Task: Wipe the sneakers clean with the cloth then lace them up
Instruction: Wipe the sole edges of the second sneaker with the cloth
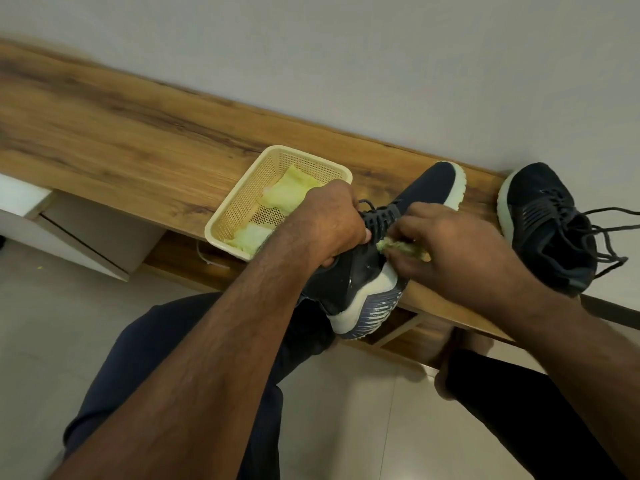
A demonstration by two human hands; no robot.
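Note:
A dark navy sneaker [426, 188] with a white sole lies tilted on its side at the table's front edge, heel toward me. My left hand [329, 223] grips its collar from the left. My right hand [446, 244] pinches a crumpled yellow-green cloth [403, 249] and presses it against the sneaker's side near the heel. A second dark sneaker [543, 226] stands to the right on the table, its dark laces [609, 237] loose and spread out.
A cream plastic basket [242, 199] holding more yellow-green cloths [291, 194] sits just left of my left hand. The wooden table [121, 140] runs along a white wall. My legs in dark trousers are below, over a tiled floor.

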